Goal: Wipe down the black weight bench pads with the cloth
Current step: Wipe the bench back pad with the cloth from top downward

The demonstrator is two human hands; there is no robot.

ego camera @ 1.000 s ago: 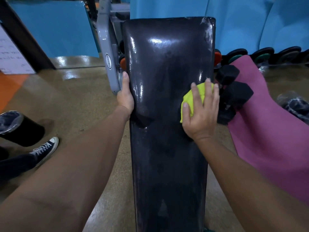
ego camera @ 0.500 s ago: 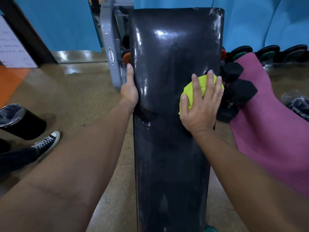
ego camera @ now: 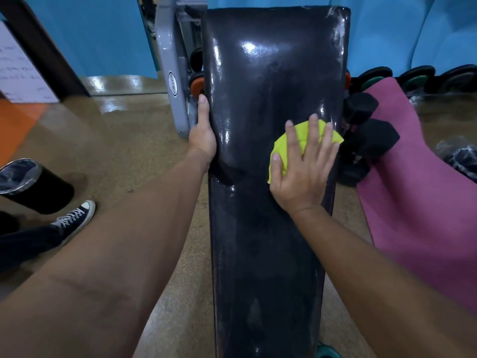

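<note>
Cloth: yellow-green cloth [ego camera: 304, 140] lies flat on the bench pad [ego camera: 271, 86], pinned under the right hand, poking out past the fingertips and beside the thumb.
Right hand: right hand [ego camera: 303, 171] is spread, palm down, fingers fanned, pressing the cloth onto the pad near its right edge. Not a pinch, a flat press.
Left hand: left hand [ego camera: 202, 136] is on the pad's left edge, thumb on top, the other fingers hidden round the side, so the hold looks like a brace but I cannot see it in full.
Pad: long, black, glossy, running away from both hands and back between the forearms; bright wet-looking glints beyond the hands, a duller stretch nearer the body.
Handling: cloth looks soft, light and limp, so it should bunch if pushed from one corner. Best kept under a flat palm. The vinyl looks slick, so it should glide easily.
Beside the right hand: black dumbbells [ego camera: 369, 140] just past the pad's edge, on a pink mat [ego camera: 423, 202].
Beside the left hand: grey frame post [ego camera: 171, 81], just beyond the thumb tip.
Progress: mid-wipe, I judge, much of the pad left.
</note>
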